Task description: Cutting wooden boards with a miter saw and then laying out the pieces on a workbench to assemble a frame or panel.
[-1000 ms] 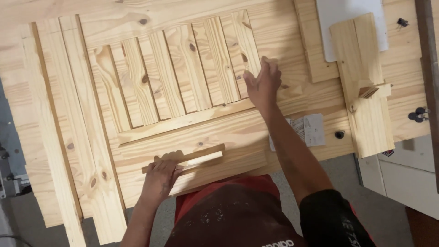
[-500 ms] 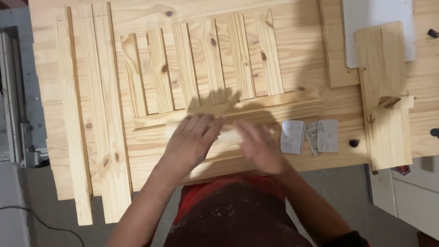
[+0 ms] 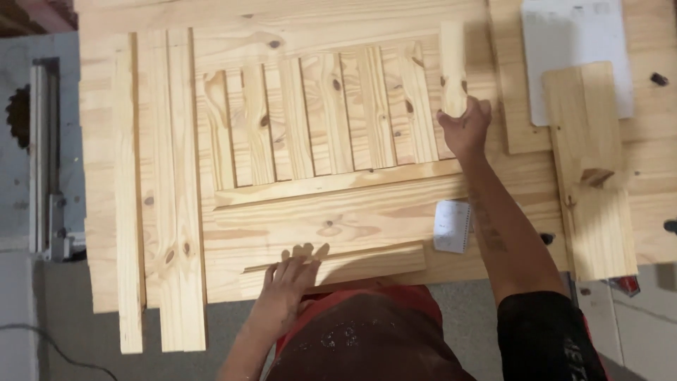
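Overhead, looking down at a broad pine workbench [image 3: 296, 28] covered in pale knotty boards. Largest among them: three long planks [image 3: 166, 190] lying lengthwise, far out beyond the left hand's thumb side and hanging over the near edge. Next in size, a wide pine board [image 3: 338, 219] running crosswise, between the two grips. Above it, a row of short upright slats [image 3: 317, 120] laid side by side, just left of the right-hand grip. Off to the right of that grip, a thick pine block [image 3: 589, 169] and, beyond it, a white sheet [image 3: 575, 49]. Just beside the right forearm, a small piece of sandpaper [image 3: 452, 226], lying flat.

Right hand [image 3: 465, 127] reaching far forward, fingers curled around the near end of the end slat [image 3: 453, 67], the last one on the right of the row; grip closed on it, slat flat or barely lifted, hard to tell which. Left hand [image 3: 289, 279] near the body, fingers spread and pressed flat on top of a narrow strip [image 3: 338, 267] at the bench's near edge; palm open, resting on the wood and not wrapped round it.

Risks, judged from this layout: neighbouring slats sit loose and touching, so dragging the gripped one sideways could knock the row out of line. Narrow strip lies close to the edge, held only by downward pressure; a slip of the palm could push it off the bench. Rough pine ends could also leave splinters in bare fingers.
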